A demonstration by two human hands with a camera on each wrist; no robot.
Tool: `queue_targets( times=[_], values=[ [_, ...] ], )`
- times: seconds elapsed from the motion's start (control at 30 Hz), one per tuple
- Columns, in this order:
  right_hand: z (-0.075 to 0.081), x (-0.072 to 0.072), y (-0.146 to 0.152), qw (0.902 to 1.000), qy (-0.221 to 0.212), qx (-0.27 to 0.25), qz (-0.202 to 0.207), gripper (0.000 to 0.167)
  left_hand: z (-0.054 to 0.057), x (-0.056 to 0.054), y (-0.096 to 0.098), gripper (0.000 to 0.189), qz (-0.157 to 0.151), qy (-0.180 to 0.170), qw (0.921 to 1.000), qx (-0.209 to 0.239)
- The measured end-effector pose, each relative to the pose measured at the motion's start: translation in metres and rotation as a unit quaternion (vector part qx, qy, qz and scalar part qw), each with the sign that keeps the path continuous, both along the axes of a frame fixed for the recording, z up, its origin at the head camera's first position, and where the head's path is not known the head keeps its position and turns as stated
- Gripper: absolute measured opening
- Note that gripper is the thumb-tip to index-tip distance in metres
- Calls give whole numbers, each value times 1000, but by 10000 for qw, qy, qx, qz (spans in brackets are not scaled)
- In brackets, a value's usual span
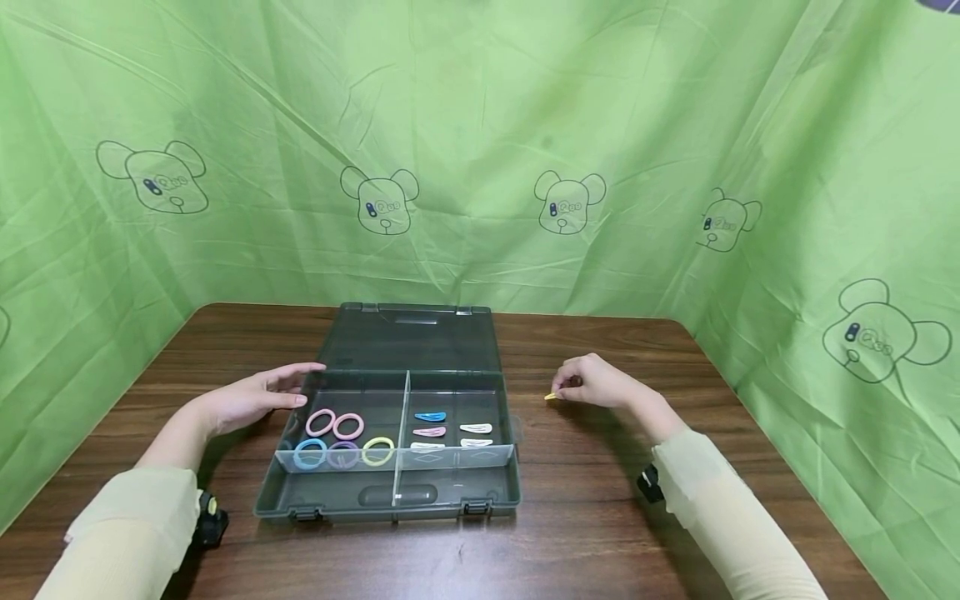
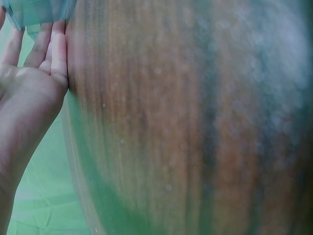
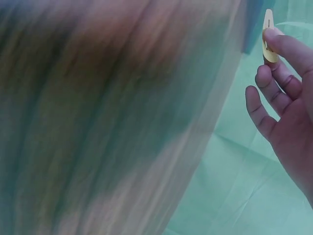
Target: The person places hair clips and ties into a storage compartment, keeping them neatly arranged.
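My right hand (image 1: 596, 382) pinches a yellow snap hair clip (image 3: 268, 39) between thumb and forefinger, just right of a dark translucent divided box (image 1: 390, 515). The other fingers of that hand are loosely bent in the right wrist view. My left hand (image 1: 251, 400) touches the box's left side with fairly straight fingers. In the box's rear right compartment lie a blue hair clip (image 1: 431, 416), a pink hair clip (image 1: 429, 432) and several white hair clips (image 1: 476, 428). Its rear left compartment holds pink, blue, purple and yellow hair ties (image 1: 348, 427), shaped as rings.
The box's lid (image 1: 412, 337) lies folded back behind it. Clear dividers (image 1: 407, 408) split the box; its front compartments hold nothing visible. A green cloth (image 1: 465, 267) with bear outlines hangs around the wooden table (image 1: 555, 533).
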State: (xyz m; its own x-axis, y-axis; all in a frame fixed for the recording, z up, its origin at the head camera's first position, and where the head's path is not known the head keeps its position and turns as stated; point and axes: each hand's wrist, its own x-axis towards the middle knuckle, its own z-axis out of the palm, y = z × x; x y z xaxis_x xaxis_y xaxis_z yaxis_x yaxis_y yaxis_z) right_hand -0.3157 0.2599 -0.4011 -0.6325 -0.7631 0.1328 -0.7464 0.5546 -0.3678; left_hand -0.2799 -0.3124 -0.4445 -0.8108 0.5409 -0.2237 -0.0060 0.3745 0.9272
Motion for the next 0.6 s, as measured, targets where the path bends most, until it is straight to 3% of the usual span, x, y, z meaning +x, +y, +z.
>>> queue_targets(
  times=[0.27, 0.6],
  values=[
    [15, 9, -23, 9999, -41, -60, -74, 6, 0, 0, 0, 57, 24, -3, 10000, 30],
    [22, 13, -46, 9991, 209, -349, -91, 6, 0, -1, 0, 57, 11, 4, 10000, -16]
  ],
)
